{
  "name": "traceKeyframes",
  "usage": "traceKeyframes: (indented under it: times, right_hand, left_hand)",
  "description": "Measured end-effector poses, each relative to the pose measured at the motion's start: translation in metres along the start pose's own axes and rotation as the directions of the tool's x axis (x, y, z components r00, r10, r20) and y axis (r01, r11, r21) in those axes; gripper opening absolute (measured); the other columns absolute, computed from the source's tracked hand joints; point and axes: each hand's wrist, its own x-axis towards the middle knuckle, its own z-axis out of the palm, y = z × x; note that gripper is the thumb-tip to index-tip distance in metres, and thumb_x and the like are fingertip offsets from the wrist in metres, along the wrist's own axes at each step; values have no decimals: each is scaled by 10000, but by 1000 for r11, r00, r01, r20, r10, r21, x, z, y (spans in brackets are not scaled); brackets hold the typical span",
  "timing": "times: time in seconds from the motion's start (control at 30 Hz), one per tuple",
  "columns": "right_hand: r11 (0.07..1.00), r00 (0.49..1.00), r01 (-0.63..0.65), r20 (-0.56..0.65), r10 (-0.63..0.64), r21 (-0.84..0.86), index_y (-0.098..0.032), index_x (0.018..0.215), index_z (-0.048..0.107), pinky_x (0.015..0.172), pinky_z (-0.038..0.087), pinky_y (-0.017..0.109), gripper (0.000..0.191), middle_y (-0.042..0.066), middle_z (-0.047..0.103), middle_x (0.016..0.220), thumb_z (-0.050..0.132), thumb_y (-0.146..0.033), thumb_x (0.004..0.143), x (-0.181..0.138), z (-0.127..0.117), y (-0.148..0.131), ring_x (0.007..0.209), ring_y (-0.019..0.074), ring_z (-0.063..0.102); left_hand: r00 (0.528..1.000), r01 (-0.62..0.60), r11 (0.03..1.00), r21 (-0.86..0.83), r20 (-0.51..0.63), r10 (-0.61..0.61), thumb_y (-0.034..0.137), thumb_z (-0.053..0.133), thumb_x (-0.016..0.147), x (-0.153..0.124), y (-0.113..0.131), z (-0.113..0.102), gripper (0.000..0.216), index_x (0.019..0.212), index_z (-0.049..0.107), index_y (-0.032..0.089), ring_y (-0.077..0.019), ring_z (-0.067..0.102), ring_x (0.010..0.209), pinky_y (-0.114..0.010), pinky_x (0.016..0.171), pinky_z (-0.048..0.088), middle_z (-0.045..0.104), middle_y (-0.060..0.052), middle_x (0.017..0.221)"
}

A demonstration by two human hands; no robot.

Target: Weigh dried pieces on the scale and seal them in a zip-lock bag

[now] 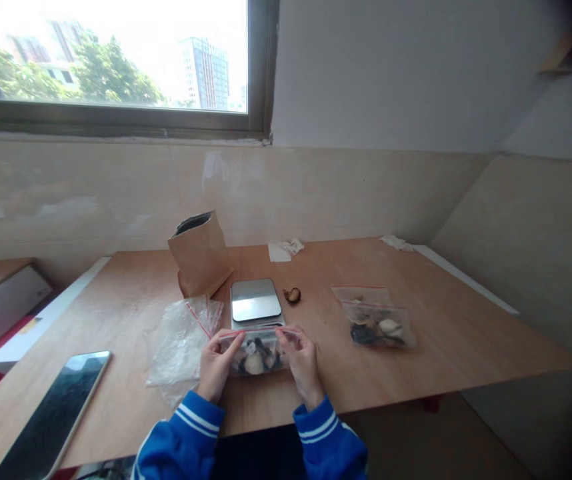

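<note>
Between my hands is a clear zip bag point(261, 357) with a red seal line, holding dark and pale dried pieces. My left hand point(219, 360) pinches the left end of its top edge, and my right hand point(302, 360) pinches the right end. The bag looks flat along the top, but whether the seal is closed I cannot tell. Just behind it sits a kitchen scale point(256, 300) with a shiny square plate, its front partly hidden by the bag. Beside the scale on the right lies a small brown dried piece point(293, 295).
Filled zip bags point(381, 327) lie on the right of the wooden table point(456, 333). Clear zip bags point(181, 340) are left of my hands, behind them an open brown paper bag point(201, 257). A phone point(56, 413) lies at the front left. Crumpled tissue point(292, 247) is at the back.
</note>
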Motion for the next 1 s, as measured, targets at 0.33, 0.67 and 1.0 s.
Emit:
traceKeyframes:
  times: [0.33,0.67,1.0]
  right_hand:
    - [988,991,-103,99,92,117,-156,872,658,777,517,313,266,56,673,860,677,-402,771,-2,1,-6,827,192,644]
    - [983,979,-137,170,115,123,-151,914,680,794,537,337,323,92,701,917,706,-424,743,-3,3,-1,876,219,662]
    - [999,989,6,148,-10,32,-164,745,678,630,515,251,227,28,614,769,684,-389,770,-3,2,-5,706,150,609]
  left_hand:
    - [995,-39,999,-34,93,42,358,671,772,0,6,0,206,794,660,153,-148,598,814,-235,760,468,648,-19,815]
    - [979,43,999,-32,200,-36,366,678,768,-2,5,1,257,909,663,152,-185,625,870,-274,782,480,669,-44,886]
    - [987,-36,999,10,157,34,344,690,756,-3,10,3,200,771,676,145,-151,598,783,-242,719,460,619,-24,801]
